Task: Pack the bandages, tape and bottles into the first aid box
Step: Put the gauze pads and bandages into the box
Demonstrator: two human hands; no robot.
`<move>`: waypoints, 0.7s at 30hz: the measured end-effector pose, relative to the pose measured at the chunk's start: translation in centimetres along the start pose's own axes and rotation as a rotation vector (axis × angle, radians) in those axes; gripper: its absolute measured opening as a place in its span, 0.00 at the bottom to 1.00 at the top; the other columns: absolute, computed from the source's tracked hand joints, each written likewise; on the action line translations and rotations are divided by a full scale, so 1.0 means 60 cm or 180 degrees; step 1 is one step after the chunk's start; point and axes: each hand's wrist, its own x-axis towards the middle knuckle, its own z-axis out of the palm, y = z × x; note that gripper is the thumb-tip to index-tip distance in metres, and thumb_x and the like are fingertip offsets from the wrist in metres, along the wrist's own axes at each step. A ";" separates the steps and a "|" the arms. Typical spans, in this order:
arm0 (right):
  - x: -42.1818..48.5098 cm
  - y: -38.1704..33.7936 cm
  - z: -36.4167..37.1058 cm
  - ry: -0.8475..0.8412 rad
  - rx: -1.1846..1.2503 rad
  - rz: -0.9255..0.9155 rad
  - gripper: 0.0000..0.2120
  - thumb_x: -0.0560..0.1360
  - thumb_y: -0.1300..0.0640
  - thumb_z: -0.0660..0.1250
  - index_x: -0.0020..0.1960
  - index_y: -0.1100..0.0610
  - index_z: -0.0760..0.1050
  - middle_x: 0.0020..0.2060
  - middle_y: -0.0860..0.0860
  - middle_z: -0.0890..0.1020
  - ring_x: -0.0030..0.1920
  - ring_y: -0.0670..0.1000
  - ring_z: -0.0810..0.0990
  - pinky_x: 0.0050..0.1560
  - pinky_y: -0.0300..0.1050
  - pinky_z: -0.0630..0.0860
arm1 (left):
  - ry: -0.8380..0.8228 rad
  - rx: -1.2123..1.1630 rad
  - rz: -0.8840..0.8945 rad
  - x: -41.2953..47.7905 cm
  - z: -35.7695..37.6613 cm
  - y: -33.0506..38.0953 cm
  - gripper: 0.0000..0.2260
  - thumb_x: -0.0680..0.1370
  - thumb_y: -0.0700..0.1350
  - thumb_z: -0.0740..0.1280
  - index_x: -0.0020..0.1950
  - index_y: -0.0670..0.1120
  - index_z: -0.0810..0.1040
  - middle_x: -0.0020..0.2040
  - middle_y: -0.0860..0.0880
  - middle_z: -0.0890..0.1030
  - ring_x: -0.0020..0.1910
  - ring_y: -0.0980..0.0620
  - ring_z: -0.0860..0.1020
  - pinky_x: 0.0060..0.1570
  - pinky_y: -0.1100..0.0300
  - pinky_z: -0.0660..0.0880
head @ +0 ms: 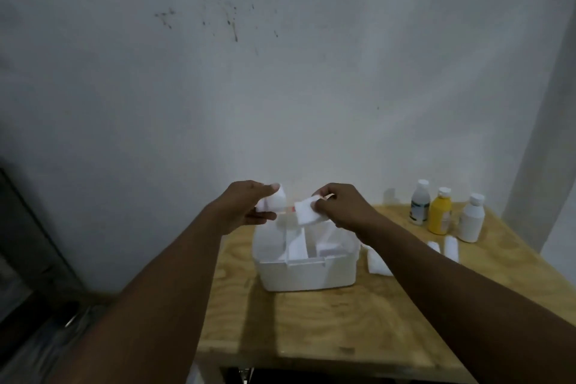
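Note:
The white first aid box (307, 273) stands with its top uncovered on a wooden table (330, 321), with white dividers and packs inside. Above its back rim my left hand (246, 209) grips a white bandage roll (276, 199). My right hand (343, 207) pinches a second white bandage pack (307, 212) over the box. More white bandage rolls lie on the table to the right of the box: one (377, 262) beside it and two (450, 246) further right. Three bottles stand at the back right: a white-capped one (419, 203), a yellow one (439, 212) and a white one (472, 218).
A stained white wall rises directly behind the table. The table's front edge (311, 358) is near me, with a dark gap under it. A dark cabinet or frame (28, 227) stands on the left, off the table.

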 end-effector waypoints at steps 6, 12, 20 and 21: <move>0.004 -0.014 0.084 -0.0207 -0.0018 0.0257 0.10 0.69 0.57 0.75 0.47 0.58 0.79 0.45 0.58 0.84 0.43 0.53 0.81 0.42 0.47 0.77 | 0.0639 0.0384 0.0015 0.007 -0.060 -0.046 0.16 0.74 0.44 0.76 0.59 0.42 0.79 0.53 0.39 0.84 0.47 0.42 0.86 0.51 0.49 0.81; -0.003 -0.024 0.111 -0.0615 0.0024 0.0438 0.11 0.72 0.62 0.75 0.48 0.69 0.81 0.34 0.60 0.83 0.31 0.53 0.81 0.29 0.42 0.77 | 0.0637 0.0481 0.0077 0.012 -0.065 -0.061 0.10 0.76 0.47 0.74 0.55 0.45 0.82 0.56 0.42 0.83 0.55 0.42 0.81 0.50 0.53 0.76; 0.001 -0.011 0.131 -0.0582 -0.0798 0.0385 0.14 0.69 0.59 0.77 0.52 0.60 0.78 0.40 0.59 0.85 0.35 0.54 0.83 0.28 0.41 0.73 | 0.0495 0.0582 0.0153 0.025 -0.048 -0.070 0.10 0.75 0.46 0.75 0.55 0.46 0.82 0.48 0.44 0.85 0.39 0.48 0.81 0.43 0.57 0.73; 0.002 -0.009 0.134 -0.0504 -0.1076 0.0233 0.16 0.68 0.57 0.78 0.52 0.58 0.78 0.42 0.55 0.83 0.38 0.53 0.82 0.33 0.42 0.73 | 0.0478 0.0656 0.0158 0.026 -0.045 -0.070 0.10 0.75 0.46 0.75 0.54 0.45 0.82 0.46 0.45 0.84 0.38 0.49 0.81 0.41 0.58 0.72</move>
